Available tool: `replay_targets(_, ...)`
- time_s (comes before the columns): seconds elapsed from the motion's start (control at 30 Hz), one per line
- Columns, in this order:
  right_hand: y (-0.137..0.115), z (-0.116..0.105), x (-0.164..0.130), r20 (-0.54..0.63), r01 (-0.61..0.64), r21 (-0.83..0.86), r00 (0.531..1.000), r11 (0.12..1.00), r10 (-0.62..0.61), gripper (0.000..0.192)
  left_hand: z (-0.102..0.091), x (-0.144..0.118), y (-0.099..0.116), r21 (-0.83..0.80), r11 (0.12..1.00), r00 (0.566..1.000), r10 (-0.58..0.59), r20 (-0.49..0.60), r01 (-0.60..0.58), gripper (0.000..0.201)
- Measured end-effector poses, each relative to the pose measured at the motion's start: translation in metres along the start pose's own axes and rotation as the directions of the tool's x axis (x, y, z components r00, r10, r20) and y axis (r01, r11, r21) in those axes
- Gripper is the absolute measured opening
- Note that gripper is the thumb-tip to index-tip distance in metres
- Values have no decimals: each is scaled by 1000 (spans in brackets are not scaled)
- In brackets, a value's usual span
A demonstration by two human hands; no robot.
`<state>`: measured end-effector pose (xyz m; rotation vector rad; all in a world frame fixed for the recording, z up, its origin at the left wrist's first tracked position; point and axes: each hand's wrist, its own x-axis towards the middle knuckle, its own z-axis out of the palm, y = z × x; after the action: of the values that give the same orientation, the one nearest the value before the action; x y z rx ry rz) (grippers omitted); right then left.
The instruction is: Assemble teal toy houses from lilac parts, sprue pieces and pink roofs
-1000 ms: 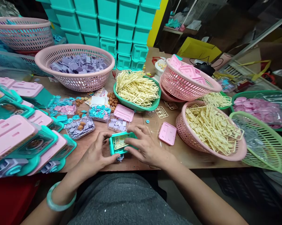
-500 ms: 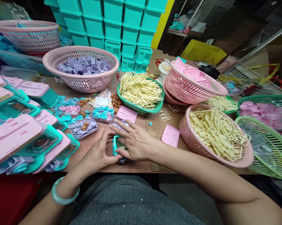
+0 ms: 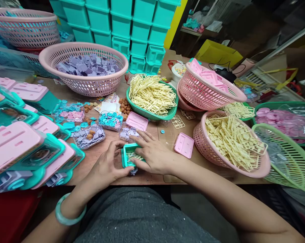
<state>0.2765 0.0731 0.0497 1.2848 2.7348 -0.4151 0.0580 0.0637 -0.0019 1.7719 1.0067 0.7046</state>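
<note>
A small teal plastic case (image 3: 128, 152) lies near the table's front edge, with a cream plastic frame of parts inside it. My left hand (image 3: 105, 167) grips its left side and front corner. My right hand (image 3: 153, 153) lies flat over its right half, fingers spread, pressing on the cream frame. A small lilac piece (image 3: 133, 171) sticks out under the case's front edge. A loose pink lid (image 3: 184, 145) lies to the right of my right hand.
Finished teal-and-pink cases (image 3: 20, 148) are piled at the left. Small clear trays of lilac (image 3: 89, 136) and teal parts (image 3: 110, 120) sit behind the case. Baskets hold lilac parts (image 3: 85, 65), cream frames (image 3: 152, 94), more cream frames (image 3: 233, 140) and pink lids (image 3: 208, 82). Teal bins (image 3: 132, 30) stack behind.
My right hand moved from the case's right edge onto its top and now presses flat there. My left hand stays on the case's left side.
</note>
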Motion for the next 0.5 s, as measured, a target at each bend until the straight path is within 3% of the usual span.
replay_targets(0.2, -2, 0, -9, -69, -15, -42, 998, 999, 12, 49, -1, 0, 1, 59, 997, 999, 38, 9, -39, 58)
replay_targets(0.33, -3, 1, -10, -140, -82, -129, 988, 988, 64, 58, -2, 0, 2, 84, 996, 999, 43, -6, -43, 59)
replay_targets(0.5, 3, 0, -9, -51, -104, -55, 993, 993, 102, 66, -1, -1, -1, 68, 997, 999, 35, -1, -35, 59)
